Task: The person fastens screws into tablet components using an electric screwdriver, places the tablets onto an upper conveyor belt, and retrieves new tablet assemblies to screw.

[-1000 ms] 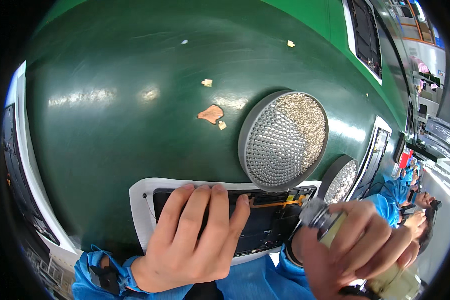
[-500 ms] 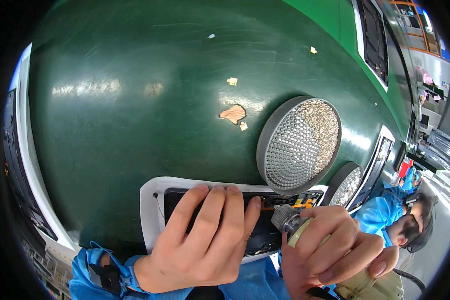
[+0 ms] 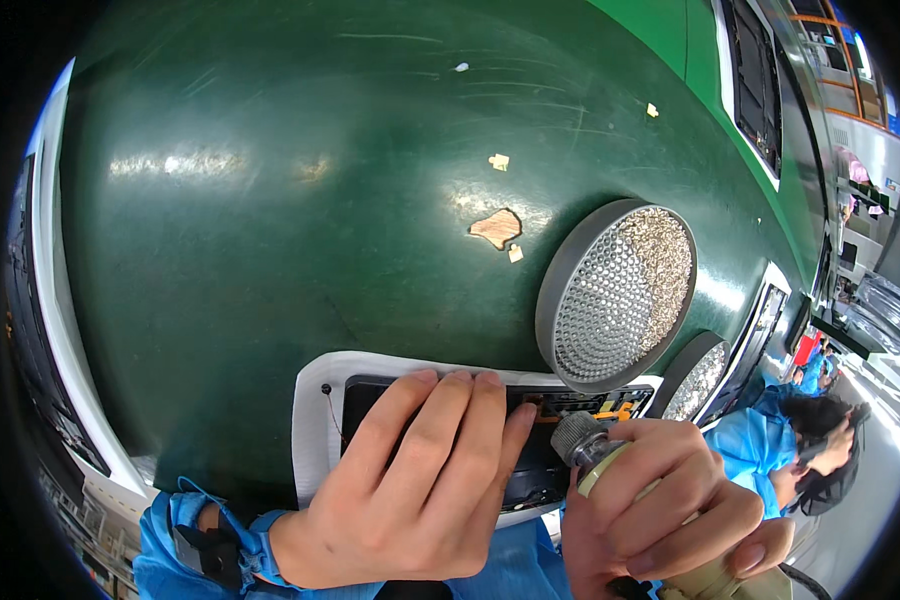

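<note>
A person's left hand (image 3: 410,490) lies flat, fingers outstretched, across a black electronic panel (image 3: 542,472), which rests on a white sheet (image 3: 313,430) at the near edge of a dark green table (image 3: 270,280). The right hand (image 3: 670,505) is wrapped around a pale-bodied tool (image 3: 600,470), its knurled metal nose (image 3: 576,437) over the panel. Just beyond stands a round grey tray (image 3: 550,320) of small metallic pieces (image 3: 668,270), with a smaller grey dish (image 3: 673,378) near its right
</note>
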A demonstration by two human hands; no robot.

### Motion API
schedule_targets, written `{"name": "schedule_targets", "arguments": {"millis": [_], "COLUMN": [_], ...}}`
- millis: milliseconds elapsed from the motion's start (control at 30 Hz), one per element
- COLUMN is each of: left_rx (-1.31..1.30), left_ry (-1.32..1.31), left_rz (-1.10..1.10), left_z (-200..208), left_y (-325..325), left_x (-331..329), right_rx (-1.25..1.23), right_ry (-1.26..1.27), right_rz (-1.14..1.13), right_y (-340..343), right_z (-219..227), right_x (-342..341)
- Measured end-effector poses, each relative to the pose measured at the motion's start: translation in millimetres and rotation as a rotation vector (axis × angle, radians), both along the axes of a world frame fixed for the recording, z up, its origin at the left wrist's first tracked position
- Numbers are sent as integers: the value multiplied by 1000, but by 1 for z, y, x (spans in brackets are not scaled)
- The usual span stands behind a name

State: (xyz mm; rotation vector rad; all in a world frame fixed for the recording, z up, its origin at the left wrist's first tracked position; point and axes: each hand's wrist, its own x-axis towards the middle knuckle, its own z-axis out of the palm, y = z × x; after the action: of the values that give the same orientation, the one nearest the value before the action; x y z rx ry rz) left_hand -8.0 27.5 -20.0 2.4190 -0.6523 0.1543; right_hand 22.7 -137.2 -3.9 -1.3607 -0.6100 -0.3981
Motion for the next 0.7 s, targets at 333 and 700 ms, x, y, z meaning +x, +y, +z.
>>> {"name": "schedule_targets", "arguments": {"millis": [333,700], "left_rx": [12,36], "left_ry": [-58,-46], "left_rz": [-10,-95], "left_z": [2,8], "left_y": [4,8], "left_x": [2,9], "right_rx": [-46,136], "right_ry": [-57,-73], "right_rz": [58,-269], "right_y": [-1,-8], "right_z": [-1,16], "right_x": [5,25]}}
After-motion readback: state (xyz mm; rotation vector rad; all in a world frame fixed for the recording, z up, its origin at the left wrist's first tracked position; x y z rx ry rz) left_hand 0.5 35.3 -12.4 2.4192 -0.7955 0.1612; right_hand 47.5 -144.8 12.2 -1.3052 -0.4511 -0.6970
